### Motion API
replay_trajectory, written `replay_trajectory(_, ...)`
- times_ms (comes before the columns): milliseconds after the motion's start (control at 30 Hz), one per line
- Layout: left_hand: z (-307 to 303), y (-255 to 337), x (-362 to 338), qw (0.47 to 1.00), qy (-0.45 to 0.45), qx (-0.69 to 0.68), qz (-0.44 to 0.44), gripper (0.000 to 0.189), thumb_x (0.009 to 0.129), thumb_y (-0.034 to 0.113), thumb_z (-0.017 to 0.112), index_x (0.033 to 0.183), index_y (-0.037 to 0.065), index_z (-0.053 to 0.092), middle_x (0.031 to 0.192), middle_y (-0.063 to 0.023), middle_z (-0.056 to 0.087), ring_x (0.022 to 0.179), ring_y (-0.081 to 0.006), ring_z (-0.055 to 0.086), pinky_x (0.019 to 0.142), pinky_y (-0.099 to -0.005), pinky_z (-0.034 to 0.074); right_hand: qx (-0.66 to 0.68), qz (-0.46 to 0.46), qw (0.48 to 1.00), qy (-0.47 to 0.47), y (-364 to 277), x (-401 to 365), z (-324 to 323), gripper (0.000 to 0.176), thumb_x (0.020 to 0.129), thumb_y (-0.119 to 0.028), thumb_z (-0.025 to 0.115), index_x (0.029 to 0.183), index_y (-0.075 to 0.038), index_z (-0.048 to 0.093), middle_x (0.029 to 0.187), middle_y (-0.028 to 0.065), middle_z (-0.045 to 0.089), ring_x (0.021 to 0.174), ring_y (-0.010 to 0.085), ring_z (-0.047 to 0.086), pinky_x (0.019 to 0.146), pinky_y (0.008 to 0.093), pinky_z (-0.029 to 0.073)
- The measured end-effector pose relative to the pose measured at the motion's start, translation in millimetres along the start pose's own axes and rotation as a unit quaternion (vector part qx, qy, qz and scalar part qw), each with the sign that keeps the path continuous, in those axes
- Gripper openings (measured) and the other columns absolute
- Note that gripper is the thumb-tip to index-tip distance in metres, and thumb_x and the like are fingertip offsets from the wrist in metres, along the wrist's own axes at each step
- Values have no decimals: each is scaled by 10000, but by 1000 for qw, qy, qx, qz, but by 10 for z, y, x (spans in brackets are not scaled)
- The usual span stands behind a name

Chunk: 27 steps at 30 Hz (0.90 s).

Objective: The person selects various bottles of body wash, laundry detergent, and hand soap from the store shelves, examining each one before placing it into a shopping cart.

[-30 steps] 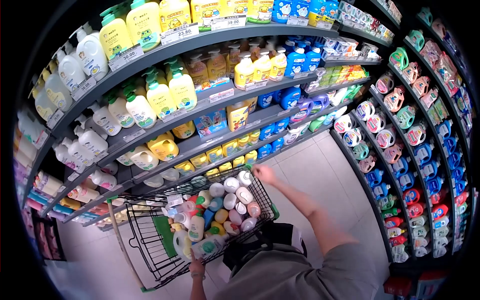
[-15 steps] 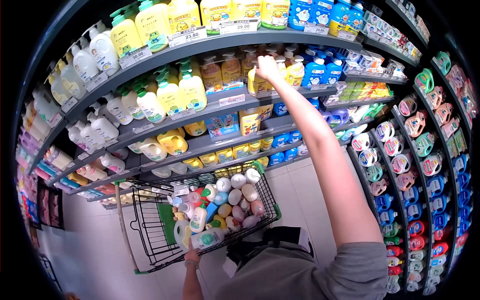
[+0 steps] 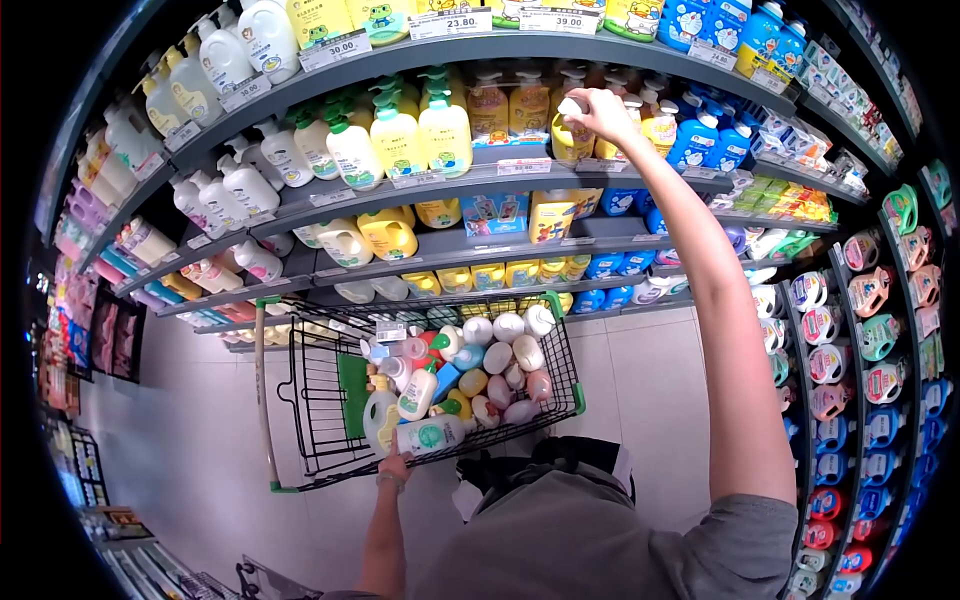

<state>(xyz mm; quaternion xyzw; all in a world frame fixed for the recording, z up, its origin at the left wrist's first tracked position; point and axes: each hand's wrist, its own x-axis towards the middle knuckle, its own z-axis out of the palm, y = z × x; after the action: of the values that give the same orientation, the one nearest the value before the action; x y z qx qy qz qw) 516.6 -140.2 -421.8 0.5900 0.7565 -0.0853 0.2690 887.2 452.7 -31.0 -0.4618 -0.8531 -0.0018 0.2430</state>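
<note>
My right hand (image 3: 600,112) reaches to the middle shelf, its fingers closed round the pale pump top of a yellow bottle (image 3: 572,138) that stands at the shelf front. My left hand (image 3: 396,464) is low at the near side of the shopping cart (image 3: 582,398), a finger extended against a white bottle (image 3: 432,434) lying on the pile. Whether that hand grips anything is unclear. Beside it a pale jug (image 3: 380,420) leans in the cart. Many bottles of mixed colours fill the cart's right part.
Curved shelves (image 3: 470,50) of yellow, white and blue pump bottles stretch across the front. On the right, further racks hold blue detergent bottles (image 3: 884,428) and red ones. Pale floor tiles (image 3: 200,400) show left of the cart. Another cart's edge (image 3: 270,580) shows at the bottom left.
The view has shifted, so shelves and cart sit differently in frame. My right hand still has the bottle top; its fingers and the pale pump now show more clearly.
</note>
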Motion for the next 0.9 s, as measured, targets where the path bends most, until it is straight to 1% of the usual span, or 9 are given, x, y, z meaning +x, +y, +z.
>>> replay_trajectory(67,-160,143,108,996,-83,-14,-12,373,690,426,678,981,198,624,1448,-140,108,946,-326,579,790,-406,474,-4,-31,999,23,-24,-18,27,428,682,-300,713,1059,-127,608,958,115,639,885,251,616,786,351,493)
replay_trajectory(133,-777,793,265,928,-214,291,-96,662,663,561,641,1182,166,525,1439,-178,114,1170,-436,385,915,-485,385,16,-32,999,14,-61,-21,0,443,653,-264,721,1046,-95,609,943,130,639,884,257,617,776,339,487)
replay_trajectory(167,-884,874,578,963,-171,196,-75,857,645,635,604,1294,112,405,1423,-232,127,1264,-504,152,983,-540,273,7,-28,999,15,-60,13,0,438,652,-265,722,1042,-98,611,936,131,641,882,260,617,775,342,487)
replay_trajectory(233,-1815,1546,795,991,-8,-110,79,810,711,595,577,1270,33,404,1392,-316,109,1270,-446,216,1001,-451,290,-5,-18,1000,11,-39,6,12,431,654,-270,721,1034,-97,612,928,135,642,878,265,617,774,348,487)
replay_trajectory(400,-3514,3114,1282,828,213,-378,354,595,767,346,646,1228,35,434,1383,-229,257,1261,-324,318,1006,-363,290,0,-22,997,77,30,-146,67,413,707,-283,672,1066,-108,567,1005,140,602,904,307,589,783,393,475)
replay_trajectory(667,-3923,4030,1463,751,393,-437,299,900,626,344,775,1318,42,284,1323,-189,320,1200,-297,361,1000,-385,299,213,-71,952,210,-316,-464,-688,355,728,-312,639,977,-64,592,914,114,610,808,272,617,688,352,487)
replay_trajectory(733,-3853,4149,1397,703,360,-533,302,902,617,273,791,1316,28,276,1301,-156,343,1199,-256,369,986,-371,327,210,-37,963,163,-561,-626,-959,339,719,-307,669,930,-44,629,830,83,641,723,165,619,643,276,484)
replay_trajectory(833,-3747,4194,1127,513,99,-751,404,652,781,163,640,1303,10,281,1246,-115,437,1129,-202,464,946,-307,386,219,-4,969,113,-827,-840,-1120,332,701,-348,678,834,-44,662,726,75,649,650,141,619,605,265,481)
replay_trajectory(900,-3595,4153,862,483,23,-788,380,567,839,193,557,1295,-7,286,1217,-120,470,1110,-197,482,940,-306,388,239,11,966,100,-986,-1035,-1088,345,688,-368,687,800,-42,667,659,60,637,605,132,610,576,260,473)
